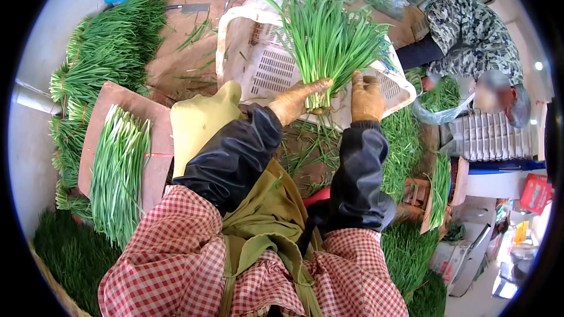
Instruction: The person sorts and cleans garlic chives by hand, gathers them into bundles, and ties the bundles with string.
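My left hand [301,100], in a tan glove, is wrapped around the lower end of a bunch of green chives [329,38]. The leaves fan out upward and away from me, with the pale cut ends just below the grip. My right hand [367,98], gloved alike, is at the bunch's right edge with its fingers curled. Whether it pinches a stalk there is too small to tell. Behind the bunch is a white plastic crate [222,44] with slotted walls, tilted toward me. Loose chive leaves [311,149] lie scattered below my hands.
Tied chive bundles [111,53] are stacked along the left wall. More chives [120,170] lie on a brown board [161,170] at my left. A knife [195,7] lies beyond. On the right, a co-worker [473,41] bends over a plastic bag of greens [440,95].
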{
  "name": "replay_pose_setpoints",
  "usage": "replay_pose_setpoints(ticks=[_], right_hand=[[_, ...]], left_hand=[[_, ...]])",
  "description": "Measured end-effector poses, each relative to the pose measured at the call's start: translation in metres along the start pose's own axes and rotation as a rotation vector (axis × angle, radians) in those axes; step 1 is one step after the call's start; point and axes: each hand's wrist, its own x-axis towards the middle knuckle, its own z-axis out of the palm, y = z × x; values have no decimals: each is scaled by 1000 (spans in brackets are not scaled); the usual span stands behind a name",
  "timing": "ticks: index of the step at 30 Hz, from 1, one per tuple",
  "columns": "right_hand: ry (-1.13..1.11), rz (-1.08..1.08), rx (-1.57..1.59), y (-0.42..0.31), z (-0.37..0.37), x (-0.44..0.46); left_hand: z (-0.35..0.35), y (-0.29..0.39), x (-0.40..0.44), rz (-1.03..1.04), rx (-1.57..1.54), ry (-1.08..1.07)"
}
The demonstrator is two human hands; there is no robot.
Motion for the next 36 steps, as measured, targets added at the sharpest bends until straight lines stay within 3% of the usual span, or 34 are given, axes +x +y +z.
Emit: replay_pose_setpoints(ticks=[1, 2, 4, 5, 6, 8, 12, 14, 16, 18, 19, 20, 22, 23, 24, 25, 27, 29, 31, 32, 34, 36], right_hand=[[149, -115, 211, -12, -12, -17], [149, -116, 206, -16, -10, -19], [134, -426, 286, -20, -7, -25], [154, -498, 171, -31, -7, -35], [157, -499, 167, -40, -7, -40], [-12, -407, -158, -54, -6, -47], [0, -423, -350, -63, 10, -39], [-7, -397, -370, -70, 14, -39], [-19, -373, -389, -70, 14, -37], [-149, -314, -203, -62, 8, -27], [-225, -340, 92, -40, 17, -14], [-227, -342, 92, -34, 13, -12], [-442, -196, 881, -20, 3, -15], [-574, -68, 1091, -15, -4, -14], [-570, -65, 1093, -8, -9, -16], [-665, -51, 1303, 0, -13, -17], [-782, -36, 1589, 17, -14, -16], [-745, -37, 1528, 19, -11, -21], [-637, -111, 1382, 18, -3, -30], [-590, -101, 1211, 18, -2, -33], [-457, -286, 896, 6, 5, -45], [-637, -492, 968, -2, 4, -62]], left_hand=[[-1, -3, 3, 31, 31, 6], [3, -3, 2, 62, 63, 13], [6, -8, -3, 119, 77, 13], [4, -11, -3, 181, 55, -9], [3, -14, -3, 247, 33, -30], [-1, -18, -2, 253, 42, 11], [-5, -19, -2, 221, 175, 47], [-4, -25, -2, 365, 45, 34], [-7, -24, -2, 354, 82, -5], [-9, -19, -1, 347, 118, -38], [-10, -15, 2, 314, 156, -60], [-6, -10, 0, 280, 193, -82], [-4, -6, -3, 290, 181, -94], [-6, -2, -1, 182, 116, -154], [-7, 1, 2, 72, 53, -215], [-8, 0, 6, 95, 27, -330], [-12, -2, 11, 69, -22, -287], [-15, -1, 13, -26, -217, -270], [-10, 0, 12, -4, -200, -186], [-5, 3, 10, 26, -186, -94], [1, 4, 10, 80, -70, 4], [-5, 3, 18, 48, 50, 66]])
